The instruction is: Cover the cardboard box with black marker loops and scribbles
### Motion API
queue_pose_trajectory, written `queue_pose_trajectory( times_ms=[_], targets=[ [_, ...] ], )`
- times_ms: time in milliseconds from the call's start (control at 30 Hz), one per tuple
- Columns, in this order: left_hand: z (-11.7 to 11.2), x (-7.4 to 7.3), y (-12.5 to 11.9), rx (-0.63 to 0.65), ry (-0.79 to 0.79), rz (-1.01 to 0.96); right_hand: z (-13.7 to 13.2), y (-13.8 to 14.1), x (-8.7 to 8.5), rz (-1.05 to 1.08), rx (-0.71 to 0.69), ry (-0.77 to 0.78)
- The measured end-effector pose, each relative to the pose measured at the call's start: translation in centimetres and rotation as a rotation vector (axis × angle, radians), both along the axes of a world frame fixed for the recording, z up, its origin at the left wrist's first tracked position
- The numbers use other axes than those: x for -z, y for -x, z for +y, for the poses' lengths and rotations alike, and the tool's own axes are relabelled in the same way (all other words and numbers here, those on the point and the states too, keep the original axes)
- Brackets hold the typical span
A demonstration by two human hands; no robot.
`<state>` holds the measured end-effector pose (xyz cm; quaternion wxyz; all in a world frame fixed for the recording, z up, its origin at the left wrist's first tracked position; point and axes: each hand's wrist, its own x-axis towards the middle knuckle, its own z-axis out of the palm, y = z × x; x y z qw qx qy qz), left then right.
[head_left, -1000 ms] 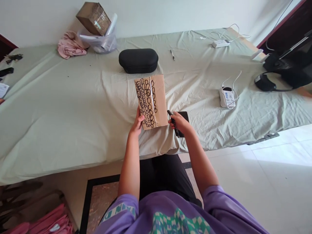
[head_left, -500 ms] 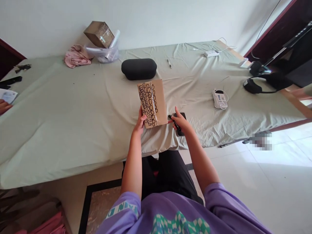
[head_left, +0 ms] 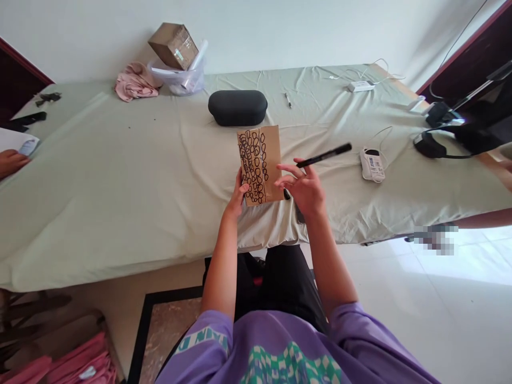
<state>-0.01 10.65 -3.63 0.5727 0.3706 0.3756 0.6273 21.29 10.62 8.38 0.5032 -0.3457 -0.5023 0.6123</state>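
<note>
My left hand grips a small cardboard box by its lower left edge, thumb on the front face. Rows of black hand-drawn loops cover the left and middle of that face, and a strip of shiny tape runs down it. At the box's right side is my right hand, with a black marker held between its fingers, pointing up to the right. Its other fingers reach toward the box's right edge; whether they touch it I cannot tell. A dark phone lies mostly hidden beneath this hand.
Behind the box lies a black hard case, with a pen to its right. A white corded device and a power strip lie farther right. A plastic tub and pink cloth stand by the wall. Another person's hand shows at left.
My right hand has lifted and turned, and the marker has swung from pointing down by the phone to pointing up right. The left hand still holds the box. The view has shifted slightly.
</note>
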Motion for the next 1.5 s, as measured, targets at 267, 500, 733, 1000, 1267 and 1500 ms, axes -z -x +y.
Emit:
queue_pose_trajectory(
  times_ms=[267, 500, 733, 1000, 1267, 1500],
  targets=[
    [0.5, -0.4, -0.3, -0.01, 0.01, -0.043, 1.1, 3.4, 1.9, -0.27, 0.174, -0.277],
    [0.9, -0.1, -0.3, -0.041, 0.054, -0.02, 1.7, 4.3, 4.0, -0.417, 0.386, -0.421],
    [1.4, 0.4, -0.3, -0.057, 0.063, -0.007, 2.1, 4.5, 3.6, -0.475, 0.343, -0.443],
    [1.2, 0.1, -0.2, -0.058, 0.075, 0.005, 2.3, 4.5, 3.8, -0.415, 0.359, -0.506],
    [0.9, 0.2, -0.3, -0.06, 0.04, 0.018, 1.3, 4.0, 3.0, -0.38, 0.33, -0.429],
    [0.4, -0.1, -0.1, -0.048, 0.046, 0.0, -4.2, -3.2, 6.2, -0.226, 0.575, -0.112]
  ],
)
